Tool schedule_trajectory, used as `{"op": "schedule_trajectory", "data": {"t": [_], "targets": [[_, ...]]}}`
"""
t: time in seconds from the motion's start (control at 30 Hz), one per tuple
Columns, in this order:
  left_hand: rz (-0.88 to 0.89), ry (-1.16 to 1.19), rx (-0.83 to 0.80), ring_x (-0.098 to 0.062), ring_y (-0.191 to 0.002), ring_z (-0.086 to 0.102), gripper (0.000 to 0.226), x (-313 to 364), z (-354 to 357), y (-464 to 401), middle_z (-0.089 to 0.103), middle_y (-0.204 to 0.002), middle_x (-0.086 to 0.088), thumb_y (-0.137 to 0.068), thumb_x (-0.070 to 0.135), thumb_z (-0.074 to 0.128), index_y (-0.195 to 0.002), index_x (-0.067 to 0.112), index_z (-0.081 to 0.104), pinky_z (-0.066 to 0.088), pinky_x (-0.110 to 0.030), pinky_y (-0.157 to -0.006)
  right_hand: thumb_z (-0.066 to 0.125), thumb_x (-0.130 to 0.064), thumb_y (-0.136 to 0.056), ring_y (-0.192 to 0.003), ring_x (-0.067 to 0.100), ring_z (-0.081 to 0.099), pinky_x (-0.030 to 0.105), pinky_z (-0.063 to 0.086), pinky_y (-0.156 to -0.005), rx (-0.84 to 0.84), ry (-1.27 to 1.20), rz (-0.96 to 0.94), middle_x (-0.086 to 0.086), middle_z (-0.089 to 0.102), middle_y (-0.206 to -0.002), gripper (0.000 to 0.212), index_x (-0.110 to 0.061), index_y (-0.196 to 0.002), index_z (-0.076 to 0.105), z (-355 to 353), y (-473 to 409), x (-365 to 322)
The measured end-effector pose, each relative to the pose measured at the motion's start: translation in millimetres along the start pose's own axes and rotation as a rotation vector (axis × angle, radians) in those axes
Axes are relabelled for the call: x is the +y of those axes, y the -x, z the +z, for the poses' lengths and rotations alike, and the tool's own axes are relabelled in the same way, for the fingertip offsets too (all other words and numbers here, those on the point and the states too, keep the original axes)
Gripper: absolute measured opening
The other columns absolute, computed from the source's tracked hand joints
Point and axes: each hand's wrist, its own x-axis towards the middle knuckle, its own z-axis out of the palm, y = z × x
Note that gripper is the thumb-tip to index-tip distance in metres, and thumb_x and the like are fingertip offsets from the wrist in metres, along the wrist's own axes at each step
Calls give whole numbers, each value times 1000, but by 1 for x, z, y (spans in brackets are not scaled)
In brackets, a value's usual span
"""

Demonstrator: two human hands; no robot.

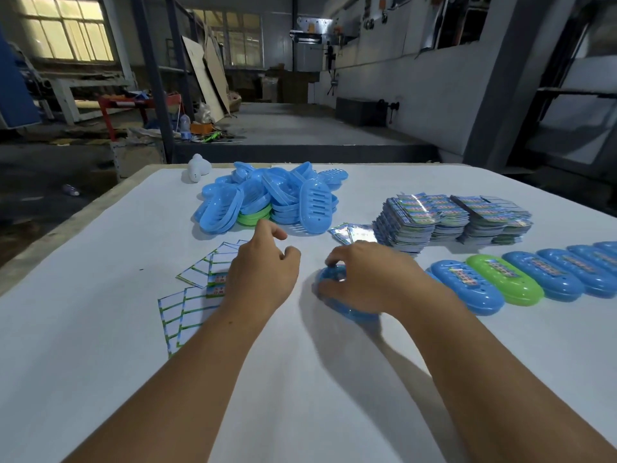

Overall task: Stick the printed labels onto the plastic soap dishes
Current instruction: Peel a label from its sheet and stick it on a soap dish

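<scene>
Row of labelled oval plastic soap dishes (521, 279) at right — five or six done. Large heap of unlabelled blue dishes (267, 198) and stacks of printed labels (450, 218) left. Right hand (364, 279) curled over a blue dish (347, 310) on white surface (334, 379); left hand (263, 272) loosely curled, empty, above peeled backing sheets (190, 295). Near surface bare — far edge behind heap.

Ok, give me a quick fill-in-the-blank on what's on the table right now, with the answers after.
1. The right hand grips a soap dish coloured ____.
2. In the finished row at the right, exactly one labelled dish is ____.
3. The left hand hovers over the empty backing sheets and holds ____.
4. The label stacks lie to the ____ of the dish pile.

Answers: blue; green; nothing; right
</scene>
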Motion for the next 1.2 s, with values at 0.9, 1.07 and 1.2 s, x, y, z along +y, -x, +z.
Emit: {"op": "schedule_trajectory", "data": {"t": [0.9, 1.07, 1.2], "targets": [[20, -129, 124, -16, -78, 59, 6, -9, -20, -20, 64, -83, 7, -91, 32, 59, -91, 26, 61, 44, -30, -64, 72, -42, -82, -104, 15, 59, 28, 43, -81, 18, -69, 33, -9, 64, -120, 50, -31, -130, 61, -16, 2, 32], [-85, -272, 225, -30, -112, 53, 29, -41, -43, -60, 62, -123, -4, -96, 27, 56, -123, 18, 60, 46, -42, -91, 67, -46, -87, -96, 11, 51, 31, 48, -87, 31, -110, -25, -15, 58, -108, 44, -33, -128, 60, 1, -4, 18], [-157, -358, 94, -31, -121, 48, 37, -70, -42, -70, 59, -135, -3, -99, 30, 53, -135, 21, 55, 41, -42, -96, 66, -48, -89, -96, 10, 50, 27, 39, -80, 35, -118, -34, -13, 62, -120, 43, -33, -129, 60, 4, -9, 19]]}}
